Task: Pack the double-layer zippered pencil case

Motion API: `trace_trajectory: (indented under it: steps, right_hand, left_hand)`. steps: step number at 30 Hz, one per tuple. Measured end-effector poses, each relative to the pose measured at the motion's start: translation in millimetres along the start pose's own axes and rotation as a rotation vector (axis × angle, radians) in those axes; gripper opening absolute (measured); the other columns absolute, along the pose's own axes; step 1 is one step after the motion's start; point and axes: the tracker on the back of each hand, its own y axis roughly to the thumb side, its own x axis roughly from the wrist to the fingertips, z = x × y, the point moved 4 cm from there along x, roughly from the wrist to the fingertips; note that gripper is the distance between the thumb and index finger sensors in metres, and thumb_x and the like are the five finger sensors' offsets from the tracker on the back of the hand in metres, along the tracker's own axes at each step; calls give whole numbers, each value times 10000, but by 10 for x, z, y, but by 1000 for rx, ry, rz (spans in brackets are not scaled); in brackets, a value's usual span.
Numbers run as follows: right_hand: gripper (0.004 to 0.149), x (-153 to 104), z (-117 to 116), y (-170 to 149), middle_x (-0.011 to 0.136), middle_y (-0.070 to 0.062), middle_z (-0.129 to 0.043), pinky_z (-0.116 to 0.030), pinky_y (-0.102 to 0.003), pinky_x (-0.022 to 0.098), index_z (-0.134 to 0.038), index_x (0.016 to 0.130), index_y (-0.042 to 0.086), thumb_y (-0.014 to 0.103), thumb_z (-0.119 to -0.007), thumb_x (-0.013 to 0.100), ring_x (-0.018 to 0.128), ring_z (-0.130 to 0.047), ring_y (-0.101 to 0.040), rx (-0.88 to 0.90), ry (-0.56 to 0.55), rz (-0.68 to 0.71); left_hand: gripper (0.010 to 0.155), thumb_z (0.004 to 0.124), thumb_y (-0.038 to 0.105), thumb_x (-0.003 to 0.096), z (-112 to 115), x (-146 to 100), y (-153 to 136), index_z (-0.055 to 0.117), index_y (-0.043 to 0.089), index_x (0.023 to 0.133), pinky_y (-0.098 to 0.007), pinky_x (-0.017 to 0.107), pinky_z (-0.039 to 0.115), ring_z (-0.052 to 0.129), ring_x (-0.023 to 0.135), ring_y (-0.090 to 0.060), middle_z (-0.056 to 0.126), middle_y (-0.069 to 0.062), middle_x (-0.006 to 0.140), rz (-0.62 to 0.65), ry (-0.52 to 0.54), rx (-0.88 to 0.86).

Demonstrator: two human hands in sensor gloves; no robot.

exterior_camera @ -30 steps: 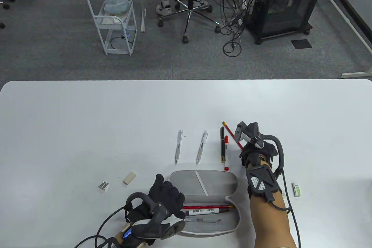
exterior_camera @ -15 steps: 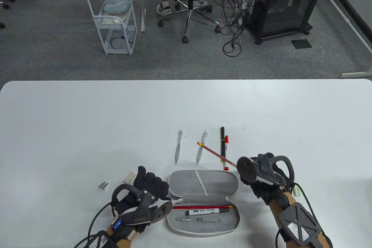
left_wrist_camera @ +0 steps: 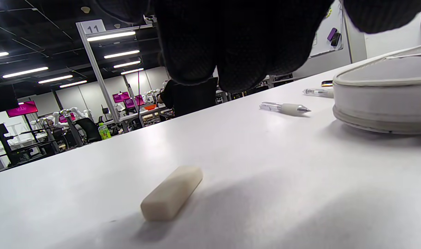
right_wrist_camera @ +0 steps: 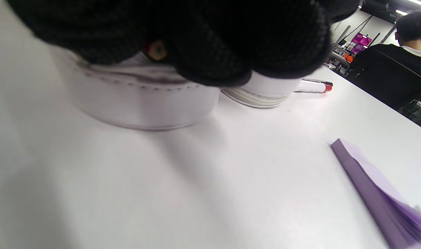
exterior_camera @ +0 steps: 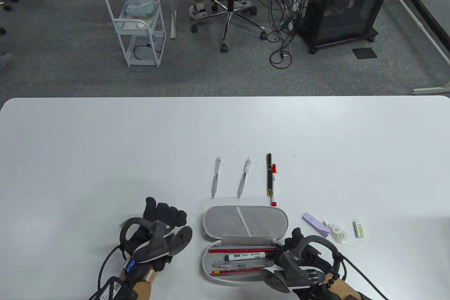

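The grey pencil case (exterior_camera: pixel 246 221) lies open at the near middle of the table, its lid folded away from me. Its tray holds a red pencil (exterior_camera: pixel 242 250), a black-and-white marker (exterior_camera: pixel 246 256) and a grey pen (exterior_camera: pixel 219 264). My right hand (exterior_camera: pixel 293 249) is at the tray's right end and pinches the end of a second red pencil (exterior_camera: pixel 239 272), which lies along the tray's near side. The right wrist view shows that pencil end (right_wrist_camera: pixel 158 51) between my fingers (right_wrist_camera: pixel 213 45). My left hand (exterior_camera: pixel 165 214) hovers empty left of the case, above a cream eraser (left_wrist_camera: pixel 172 192).
Two clear pens (exterior_camera: pixel 216 177) (exterior_camera: pixel 243 182), a black pen (exterior_camera: pixel 269 175) and a red-capped marker (exterior_camera: pixel 273 184) lie beyond the case. Purple sticky notes (exterior_camera: pixel 316 224), correction tape (exterior_camera: pixel 338 232) and a small green-white box (exterior_camera: pixel 358 229) lie to its right.
My right hand picked up the red pencil from beyond the pens, carried it toward me and laid it in the tray. My left hand moved left off the case to over the eraser.
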Motion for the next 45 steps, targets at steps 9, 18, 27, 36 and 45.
trace_trajectory:
  steps: [9, 18, 27, 36, 45]
  right_hand:
    - [506, -90, 69, -237, 504, 7, -1007, -625, -513, 633, -907, 733, 166, 521, -806, 386, 480, -952, -238, 138, -80, -57]
    - [515, -206, 74, -558, 513, 6, -1005, -629, -508, 628, -900, 740, 164, 533, -776, 402, 481, -949, -237, 209, -154, -193]
    - [529, -305, -1, -849, 524, -1, -1005, -630, -510, 625, -896, 749, 155, 540, -763, 411, 484, -948, -242, 293, -183, -287]
    - [532, -292, -67, -918, 533, -5, -1007, -631, -510, 624, -894, 753, 153, 539, -762, 412, 489, -949, -244, 311, -159, -317]
    - [534, -295, -114, -989, 541, -6, -1006, -629, -511, 625, -893, 757, 154, 540, -759, 414, 495, -948, -247, 330, -150, -345]
  left_hand:
    - [564, 639, 635, 442, -1, 350, 93, 819, 292, 853, -584, 726, 593, 919, 852, -318, 940, 26, 871, -48, -27, -12]
    - [633, 585, 678, 417, 147, 1349, 238, 829, 280, 844, -570, 713, 610, 937, 816, -318, 957, 18, 843, -234, -222, 95]
    - [772, 594, 823, 342, 598, 1736, 237, 806, 306, 874, -591, 737, 562, 881, 876, -337, 928, 23, 883, -390, -401, 91]
    - [501, 699, 570, 426, 614, 1743, 260, 806, 221, 769, -577, 725, 569, 895, 733, -352, 928, -22, 705, -366, -344, -25]
    - [488, 678, 560, 447, -107, 1430, 35, 800, 243, 796, -576, 720, 580, 906, 765, -302, 912, 26, 749, -219, -21, -98]
